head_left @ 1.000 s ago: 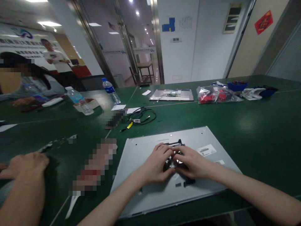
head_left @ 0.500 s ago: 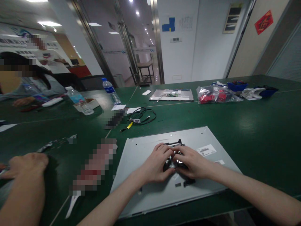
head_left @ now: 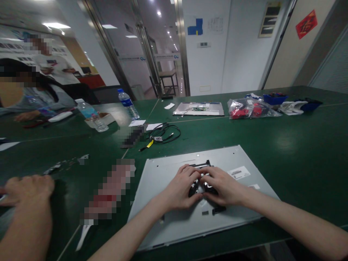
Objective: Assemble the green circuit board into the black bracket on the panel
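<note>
A flat grey metal panel (head_left: 168,175), like the back of a display, lies on the green table in front of me. My left hand (head_left: 185,188) and my right hand (head_left: 223,186) meet over its middle, fingers curled inward and nearly touching. Between them is a glossy black part (head_left: 208,187), mostly covered by my fingers, so its kind is unclear. A black bracket (head_left: 202,164) shows just beyond my fingertips. Nearer to me sits a small black piece (head_left: 219,210) on the panel. To the right of my right hand is a white label (head_left: 239,173).
At left, another person's hand (head_left: 29,188) rests on the table near a blurred reddish object (head_left: 108,188). Beyond the panel lie a coiled black cable (head_left: 165,140), two bottles (head_left: 94,117), a second panel (head_left: 181,108) with a circuit board, and a plastic bag (head_left: 248,110) with red contents.
My hands keep nearly the same grip and place over the panel. The other person's hand at left has shifted slightly to the left.
</note>
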Demonstrator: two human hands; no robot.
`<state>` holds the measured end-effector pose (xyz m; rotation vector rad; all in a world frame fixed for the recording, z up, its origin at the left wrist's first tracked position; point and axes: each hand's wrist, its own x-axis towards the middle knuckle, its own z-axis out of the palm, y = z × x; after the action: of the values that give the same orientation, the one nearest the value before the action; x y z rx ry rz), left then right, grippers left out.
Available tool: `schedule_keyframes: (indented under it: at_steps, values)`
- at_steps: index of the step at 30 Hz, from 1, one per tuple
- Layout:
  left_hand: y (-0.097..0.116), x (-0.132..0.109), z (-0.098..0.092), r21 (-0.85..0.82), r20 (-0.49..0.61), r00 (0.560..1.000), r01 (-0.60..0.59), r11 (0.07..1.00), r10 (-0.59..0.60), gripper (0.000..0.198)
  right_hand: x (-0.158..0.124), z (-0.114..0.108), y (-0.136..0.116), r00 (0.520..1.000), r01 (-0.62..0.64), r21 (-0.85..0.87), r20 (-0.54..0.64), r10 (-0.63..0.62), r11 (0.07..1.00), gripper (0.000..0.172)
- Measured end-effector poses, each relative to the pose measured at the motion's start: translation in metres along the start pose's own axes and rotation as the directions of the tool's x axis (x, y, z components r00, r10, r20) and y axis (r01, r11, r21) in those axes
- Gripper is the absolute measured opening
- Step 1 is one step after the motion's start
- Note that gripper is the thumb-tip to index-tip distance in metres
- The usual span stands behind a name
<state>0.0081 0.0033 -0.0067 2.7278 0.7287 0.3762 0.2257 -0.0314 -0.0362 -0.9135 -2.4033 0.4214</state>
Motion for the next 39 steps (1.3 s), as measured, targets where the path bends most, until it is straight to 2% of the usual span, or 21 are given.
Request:
schedule_keyframes:
  at_steps: [5,12,20,26,30,39]
  values:
    - [-0.0011,-0.001,0.0017,0.007,-0.007,1.0,0.008,1.0,-0.008,0.04,0.0002,0.0002,-0.0014,1.0,0.013,-0.008,-0.013,-0.013,1.0,0.031]
    - [-0.0021,-0.0009,0.0022,-0.003,0.0,1.0,0.003,1.0,-0.003,0.039,-0.0003,0.0036,0.0005,0.999,0.023,-0.013,-0.023,-0.023,1.0,0.018]
    - [-0.0014,-0.0005,0.0005,0.007,0.005,1.0,0.007,1.0,-0.007,0.034,0.0006,0.0047,0.0002,0.998,0.058,-0.006,-0.026,-0.058,0.998,0.022]
    - [-0.0026,-0.0019,0.0017,0.017,0.006,1.0,0.019,1.0,-0.019,0.034,0.0017,0.0049,-0.0004,0.997,0.045,-0.024,-0.056,-0.046,0.999,0.016]
    - [-0.0025,-0.0017,0.0012,0.007,0.01,1.0,0.008,1.0,-0.008,0.039,0.0018,0.0044,-0.0006,0.998,0.021,-0.025,-0.067,-0.022,0.999,0.017]
    - [-0.0031,-0.0014,0.0032,0.016,0.004,1.0,0.009,1.0,-0.009,0.049,0.0007,0.0012,-0.0026,1.0,0.007,-0.024,-0.008,-0.007,1.0,0.026]
